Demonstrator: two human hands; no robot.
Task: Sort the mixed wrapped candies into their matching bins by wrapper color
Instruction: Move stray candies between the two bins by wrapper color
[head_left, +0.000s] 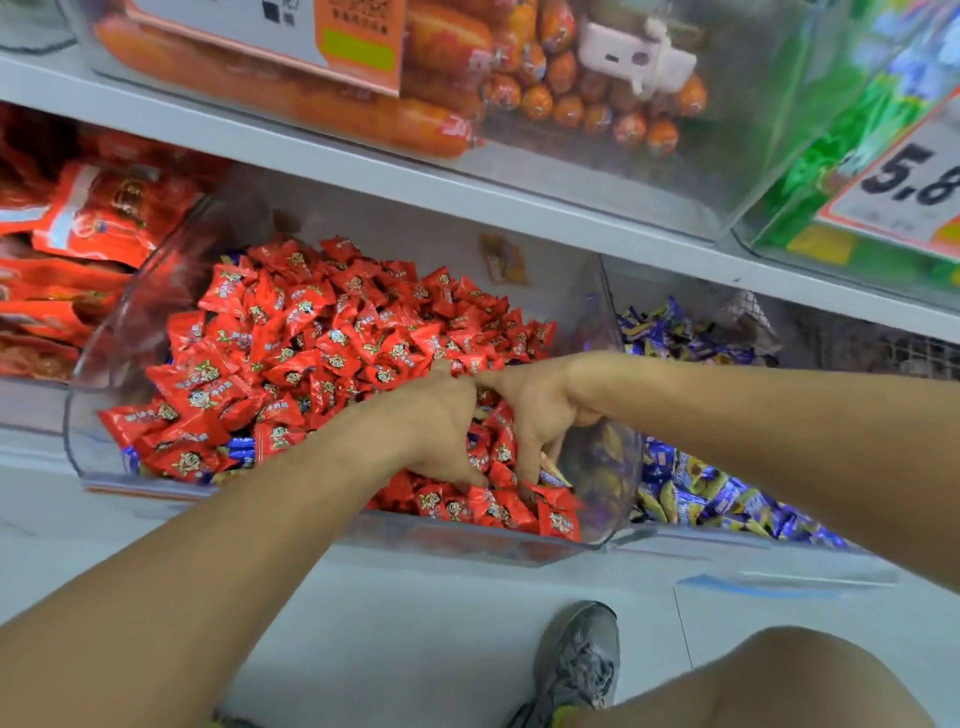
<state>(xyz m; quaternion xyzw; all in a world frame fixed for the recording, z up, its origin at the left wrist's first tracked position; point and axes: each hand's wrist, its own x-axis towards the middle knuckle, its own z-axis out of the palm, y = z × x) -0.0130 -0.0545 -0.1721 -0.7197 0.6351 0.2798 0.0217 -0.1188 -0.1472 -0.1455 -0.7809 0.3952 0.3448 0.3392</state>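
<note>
A clear plastic bin (104, 332) on the lower shelf holds a heap of red wrapped candies (311, 332), with a few blue wrappers (241, 449) showing near its front left. Both of my hands are down in this bin at its front right. My left hand (431, 426) digs its fingers into the red candies. Beside it, touching at the thumbs, my right hand (530, 410) has its fingertips buried among red wrappers and a yellowish one (553, 470). What the fingers hold is hidden. To the right, a second clear bin holds blue and yellow wrapped candies (701, 488).
Red snack packets (88, 234) fill the bin at left. On the upper shelf (363, 171) stand a bin of orange sausages (441, 104) and green packs with a price card (914, 182). Below are the pale floor, my grey shoe (582, 660) and my knee (769, 686).
</note>
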